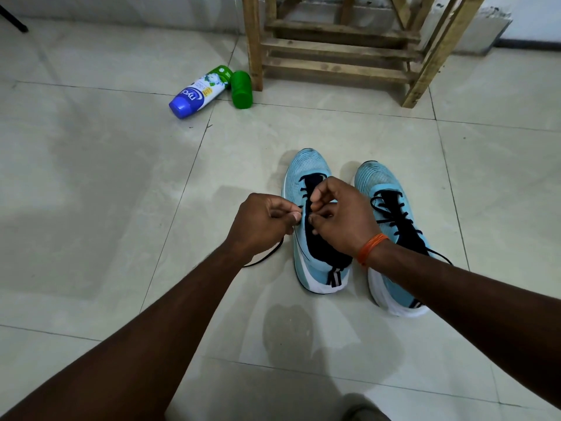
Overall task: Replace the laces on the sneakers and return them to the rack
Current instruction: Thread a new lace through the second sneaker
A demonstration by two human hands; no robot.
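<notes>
Two light blue sneakers stand side by side on the tiled floor, toes pointing away from me. Over the left sneaker [306,171], my left hand [262,223] pinches a black lace [267,256] at the shoe's left eyelet edge; the lace trails down to the floor beneath my wrist. My right hand [340,214], with an orange thread band at the wrist, has its fingers curled at the dark tongue, pinching the lace there. The right sneaker [382,189] is laced in black, a loose end running off to its right.
A wooden rack [334,56] stands on the floor at the back. To its left lie a white-and-blue bottle [198,92] on its side and a green cap [242,89]. A dark leg of something shows at the far left top [15,21].
</notes>
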